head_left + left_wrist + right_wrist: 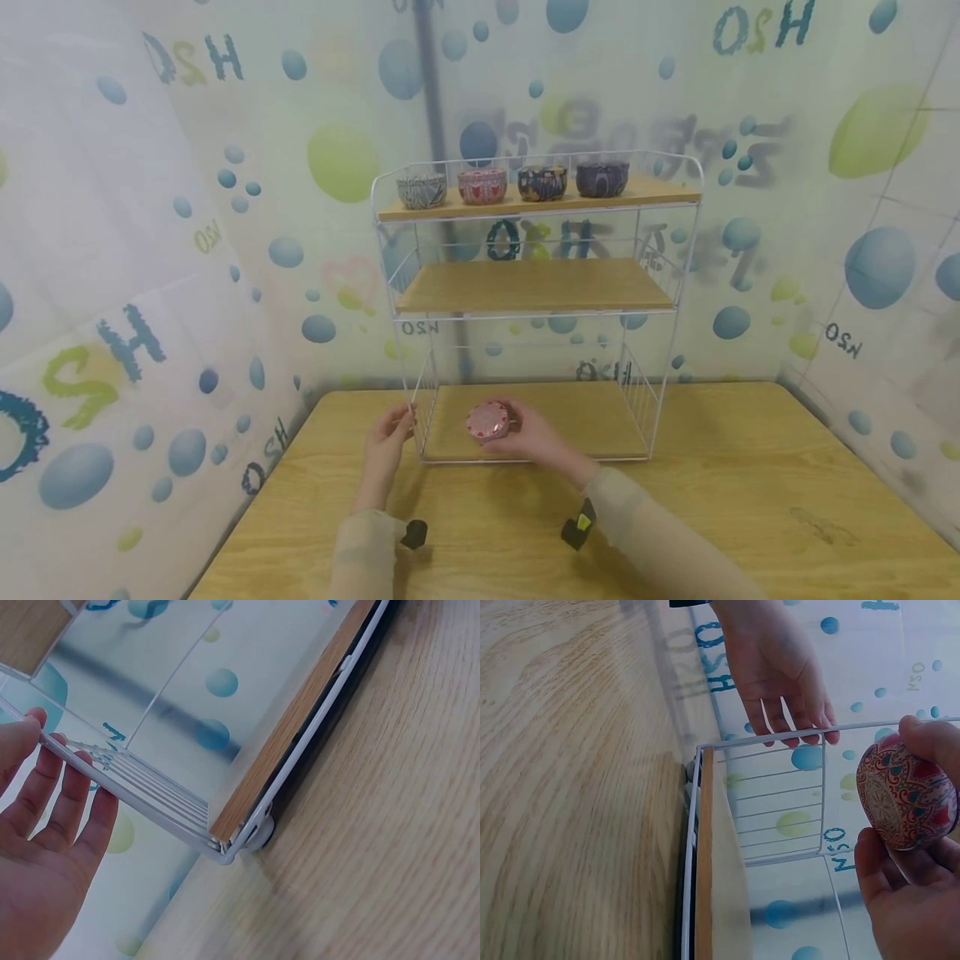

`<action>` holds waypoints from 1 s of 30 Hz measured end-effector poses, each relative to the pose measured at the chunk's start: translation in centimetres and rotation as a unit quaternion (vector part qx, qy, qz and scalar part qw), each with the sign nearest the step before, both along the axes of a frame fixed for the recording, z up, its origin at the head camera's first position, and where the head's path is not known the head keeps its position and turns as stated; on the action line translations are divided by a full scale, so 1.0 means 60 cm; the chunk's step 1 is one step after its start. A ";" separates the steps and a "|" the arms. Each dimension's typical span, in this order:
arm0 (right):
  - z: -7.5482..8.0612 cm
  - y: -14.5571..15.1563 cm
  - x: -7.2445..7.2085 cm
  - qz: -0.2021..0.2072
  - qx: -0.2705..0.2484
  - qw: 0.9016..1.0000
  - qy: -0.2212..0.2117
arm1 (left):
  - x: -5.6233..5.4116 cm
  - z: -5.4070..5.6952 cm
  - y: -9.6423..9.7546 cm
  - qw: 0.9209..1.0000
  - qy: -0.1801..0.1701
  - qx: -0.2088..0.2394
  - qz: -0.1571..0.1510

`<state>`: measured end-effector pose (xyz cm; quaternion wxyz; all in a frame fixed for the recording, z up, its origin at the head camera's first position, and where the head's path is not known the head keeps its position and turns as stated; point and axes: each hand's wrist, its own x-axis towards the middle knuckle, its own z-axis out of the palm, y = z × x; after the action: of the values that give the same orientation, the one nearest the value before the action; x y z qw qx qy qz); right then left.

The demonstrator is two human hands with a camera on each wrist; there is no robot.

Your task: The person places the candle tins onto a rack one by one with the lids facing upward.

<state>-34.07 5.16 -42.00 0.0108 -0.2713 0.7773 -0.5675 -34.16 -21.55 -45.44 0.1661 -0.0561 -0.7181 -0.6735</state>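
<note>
My right hand (pixel 528 433) grips a small round pink-and-red patterned tin (pixel 487 422) just above the bottom shelf (pixel 570 417) of a white wire rack. The right wrist view shows the thumb on one side of the tin (pixel 900 799) and the fingers on the other, with its ornate printed face turned to the camera. With my left hand (pixel 386 437) I hold the rack's left front post (pixel 150 806) low down, thumb and fingertips pinching the thin rod. Several similar tins stand in a row on the top shelf (pixel 652 190), a red-and-pink tin (pixel 482 186) among them.
The three-tier rack stands on a wood-grain table (pixel 720 500), its middle shelf (pixel 536 285) bare wood. Wire side guards (pixel 637 400) flank the shelves. A bubble-printed curtain (pixel 300 208) surrounds the table at the back and sides.
</note>
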 end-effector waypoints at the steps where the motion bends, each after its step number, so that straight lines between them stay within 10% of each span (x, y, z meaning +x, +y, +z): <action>1: 0.000 0.003 0.000 0.000 0.000 1.000 0.000 | 0.000 0.000 0.000 1.000 -0.002 0.003 -0.001; 10: 0.019 0.023 0.021 -0.007 0.005 1.000 0.012 | 0.029 0.031 0.008 1.000 -0.004 0.015 -0.014; 30: 0.018 0.085 0.007 -0.007 -0.004 0.999 0.045 | 0.033 0.044 0.013 1.000 -0.013 0.013 -0.016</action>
<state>-33.67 10.25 -40.92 -0.0297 -0.2913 0.7764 -0.5581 -32.16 -20.77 -42.80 0.1466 -0.0565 -0.7105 -0.6860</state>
